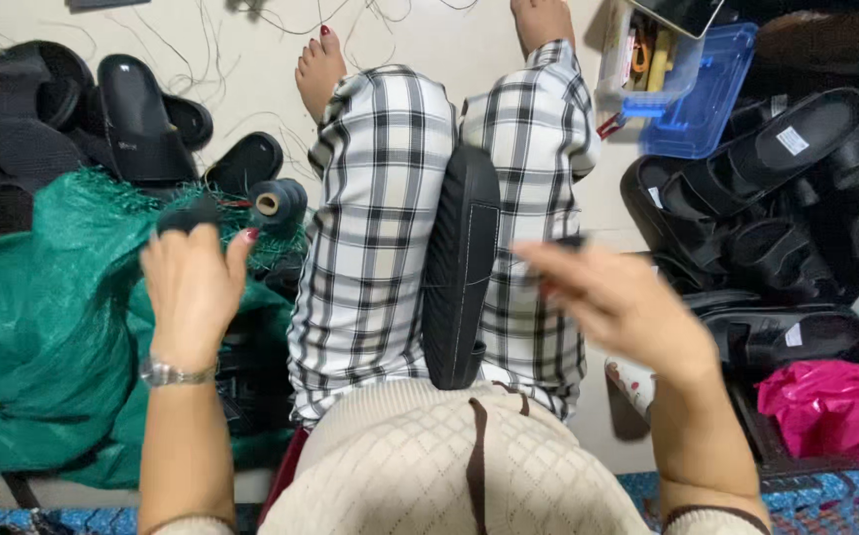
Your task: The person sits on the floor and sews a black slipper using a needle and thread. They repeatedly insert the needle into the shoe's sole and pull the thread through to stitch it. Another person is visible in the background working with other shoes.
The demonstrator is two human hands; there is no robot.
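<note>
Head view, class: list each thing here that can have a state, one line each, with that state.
Black sole: on edge, clamped between the knees.
Left hand: raised, fingers closed on a small dark object.
Right hand: raised and blurred, pinching something thin; grip unclear.
Thread spool: lying on its side on the green net.
Green net: bunched up.
Blue lid: off, beside the clear box.

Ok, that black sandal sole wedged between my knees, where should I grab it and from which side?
Grip the black sandal sole by its top rim, coming down from above. It stands on edge, clamped between the plaid-trousered knees, so only the upper edge is free. The right hand is nearest; the left hand is off beside the thread spool.
</note>
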